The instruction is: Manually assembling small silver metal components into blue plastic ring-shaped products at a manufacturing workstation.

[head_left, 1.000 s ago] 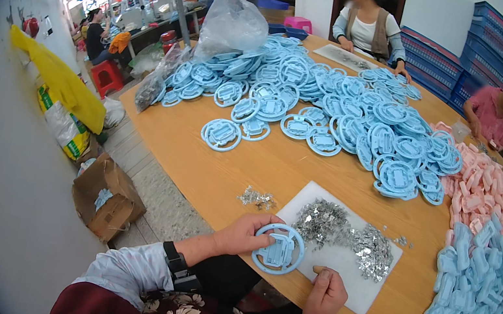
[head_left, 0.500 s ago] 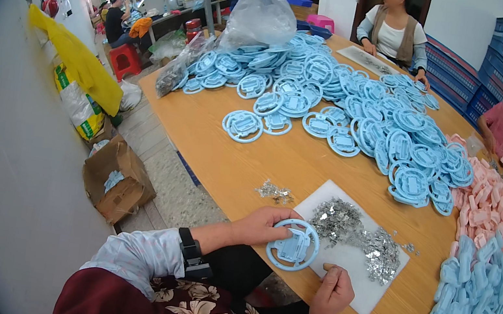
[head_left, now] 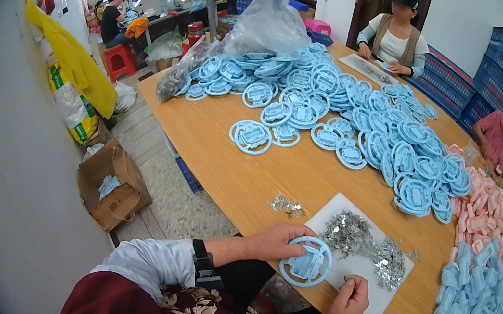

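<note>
My left hand point(head_left: 281, 242) grips a light blue plastic steering-wheel-shaped part point(head_left: 307, 262) by its rim, thumb over the front. The part is tilted toward me at the table's near edge. Just right of it, my right hand point(head_left: 350, 299) is closed in a pinch, apart from the wheel; whatever its fingertips hold is too small to make out. Beyond both hands lies a white board point(head_left: 338, 210) bearing two heaps of small shiny metal pieces point(head_left: 348, 231). A smaller scatter of metal pieces point(head_left: 286, 205) rests on the wood left of the board.
A large pile of blue wheel parts point(head_left: 369, 120) covers the table's far side, beside a clear plastic bag point(head_left: 270, 18). Pink parts point(head_left: 495, 218) and long blue parts point(head_left: 468, 303) are heaped at right. Two co-workers sit across. A cardboard box point(head_left: 115, 185) stands on the floor at left.
The view has shifted slightly; my hands keep nearly the same pose around the wheel part. The co-worker opposite has drawn a hand back from the blue pile to their white board.
</note>
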`<action>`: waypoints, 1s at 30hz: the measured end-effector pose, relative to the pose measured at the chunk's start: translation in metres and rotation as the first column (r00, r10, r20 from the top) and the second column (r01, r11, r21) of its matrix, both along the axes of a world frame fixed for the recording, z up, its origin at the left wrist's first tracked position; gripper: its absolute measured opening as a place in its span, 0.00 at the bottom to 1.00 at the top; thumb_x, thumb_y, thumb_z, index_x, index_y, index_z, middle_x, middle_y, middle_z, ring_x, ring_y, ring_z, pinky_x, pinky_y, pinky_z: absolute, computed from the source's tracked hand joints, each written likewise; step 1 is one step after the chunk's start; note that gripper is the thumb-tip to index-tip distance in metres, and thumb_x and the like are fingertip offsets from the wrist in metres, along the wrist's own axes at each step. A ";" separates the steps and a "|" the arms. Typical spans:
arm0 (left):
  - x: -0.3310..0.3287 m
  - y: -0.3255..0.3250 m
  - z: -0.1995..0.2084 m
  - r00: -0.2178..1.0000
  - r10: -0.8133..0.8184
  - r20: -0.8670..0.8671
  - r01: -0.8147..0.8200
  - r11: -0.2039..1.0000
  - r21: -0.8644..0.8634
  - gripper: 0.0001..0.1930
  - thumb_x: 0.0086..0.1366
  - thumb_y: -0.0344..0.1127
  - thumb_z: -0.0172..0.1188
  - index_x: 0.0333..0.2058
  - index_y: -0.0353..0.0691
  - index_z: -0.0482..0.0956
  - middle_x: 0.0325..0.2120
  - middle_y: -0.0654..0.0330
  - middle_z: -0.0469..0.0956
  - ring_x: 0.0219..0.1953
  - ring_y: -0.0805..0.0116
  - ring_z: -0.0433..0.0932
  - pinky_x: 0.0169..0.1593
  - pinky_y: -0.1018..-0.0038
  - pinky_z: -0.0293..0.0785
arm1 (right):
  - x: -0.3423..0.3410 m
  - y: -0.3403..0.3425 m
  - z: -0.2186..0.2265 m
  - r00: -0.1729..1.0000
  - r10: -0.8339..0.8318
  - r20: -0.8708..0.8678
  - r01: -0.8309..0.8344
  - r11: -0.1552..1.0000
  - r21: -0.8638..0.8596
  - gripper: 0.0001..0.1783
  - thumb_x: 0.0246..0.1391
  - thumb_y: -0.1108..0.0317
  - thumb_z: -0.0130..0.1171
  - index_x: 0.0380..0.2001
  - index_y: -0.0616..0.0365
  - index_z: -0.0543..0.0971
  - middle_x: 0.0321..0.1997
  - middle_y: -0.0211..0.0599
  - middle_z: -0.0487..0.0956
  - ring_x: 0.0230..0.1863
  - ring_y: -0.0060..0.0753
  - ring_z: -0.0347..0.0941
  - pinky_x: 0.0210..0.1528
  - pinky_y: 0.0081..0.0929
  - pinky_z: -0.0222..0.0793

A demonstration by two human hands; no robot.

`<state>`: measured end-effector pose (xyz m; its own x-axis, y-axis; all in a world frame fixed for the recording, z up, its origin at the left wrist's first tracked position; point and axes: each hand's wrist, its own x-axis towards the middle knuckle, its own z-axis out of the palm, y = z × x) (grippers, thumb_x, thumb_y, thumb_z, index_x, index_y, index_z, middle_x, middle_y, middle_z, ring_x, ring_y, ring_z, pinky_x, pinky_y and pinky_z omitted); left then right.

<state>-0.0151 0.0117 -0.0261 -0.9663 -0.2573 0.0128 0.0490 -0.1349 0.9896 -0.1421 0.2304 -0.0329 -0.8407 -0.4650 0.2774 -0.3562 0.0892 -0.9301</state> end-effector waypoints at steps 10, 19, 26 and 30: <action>0.005 0.002 0.004 0.999 -0.027 -0.021 0.023 0.986 -0.167 0.19 0.63 0.31 0.58 0.53 0.36 0.75 0.39 0.60 0.82 0.41 0.77 0.79 0.48 0.75 0.76 | 0.000 -0.002 -0.002 0.992 -0.034 0.124 0.040 0.998 -0.048 0.10 0.67 0.67 0.53 0.37 0.64 0.76 0.23 0.23 0.69 0.24 0.12 0.62 0.27 0.15 0.57; 0.009 -0.003 0.013 0.997 -0.080 -0.005 0.080 0.994 -0.072 0.22 0.64 0.31 0.59 0.57 0.35 0.71 0.42 0.62 0.79 0.44 0.77 0.75 0.51 0.76 0.73 | -0.002 -0.002 -0.011 0.994 -0.052 0.093 0.053 0.998 -0.015 0.12 0.71 0.61 0.50 0.35 0.57 0.74 0.22 0.21 0.67 0.22 0.09 0.56 0.23 0.12 0.48; 0.009 -0.005 0.008 0.997 -0.058 -0.060 0.047 0.986 -0.160 0.22 0.64 0.32 0.58 0.57 0.35 0.71 0.40 0.62 0.78 0.42 0.77 0.75 0.49 0.76 0.73 | 0.002 -0.003 -0.005 0.994 -0.063 0.087 0.063 0.998 0.003 0.13 0.72 0.60 0.48 0.35 0.56 0.74 0.21 0.22 0.67 0.20 0.10 0.57 0.22 0.12 0.50; 0.010 -0.007 0.011 0.995 -0.094 -0.045 0.088 0.989 -0.122 0.22 0.65 0.32 0.58 0.57 0.35 0.71 0.40 0.62 0.78 0.42 0.76 0.74 0.48 0.75 0.73 | 0.002 -0.004 -0.003 0.989 -0.099 0.107 0.104 0.994 -0.034 0.13 0.72 0.60 0.47 0.35 0.55 0.74 0.21 0.22 0.67 0.19 0.10 0.56 0.21 0.12 0.50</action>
<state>-0.0056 0.0045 -0.0149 -0.9828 -0.1621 0.0881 0.0927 -0.0214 0.9955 -0.1403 0.2265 -0.0356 -0.9084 -0.3663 0.2017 -0.2476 0.0825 -0.9653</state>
